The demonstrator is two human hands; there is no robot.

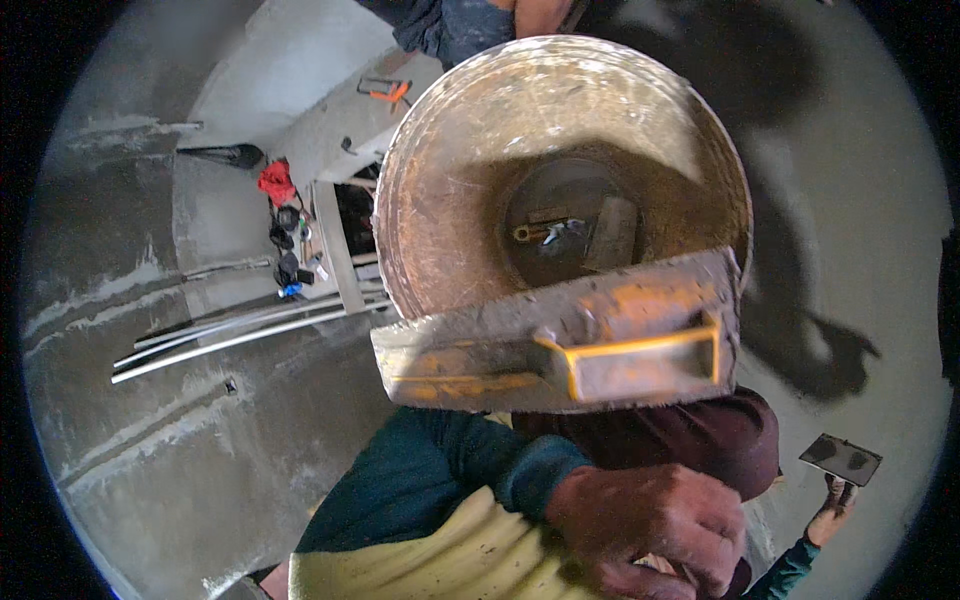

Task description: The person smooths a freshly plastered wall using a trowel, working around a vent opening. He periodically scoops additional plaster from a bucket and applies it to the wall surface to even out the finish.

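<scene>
Head view: the plastering float [560, 335] lies crosswise over the bucket [450, 180] rim, just above the closed left hand [650, 525]; the right hand [835, 505] grips a trowel [840, 458].

At centre frame, the plastering float [560, 345] is grey, crusted, with a yellow handle. Above it the bucket [450, 200] is brown and mortar-stained. A red cloth [277, 182] lies upper left on the grey concrete floor [200, 450]. The lower sleeve [430, 470] is teal.

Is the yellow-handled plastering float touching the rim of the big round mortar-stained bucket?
Touching: the head view shows the float lying across the bucket's near rim, no gap visible between them.
</scene>
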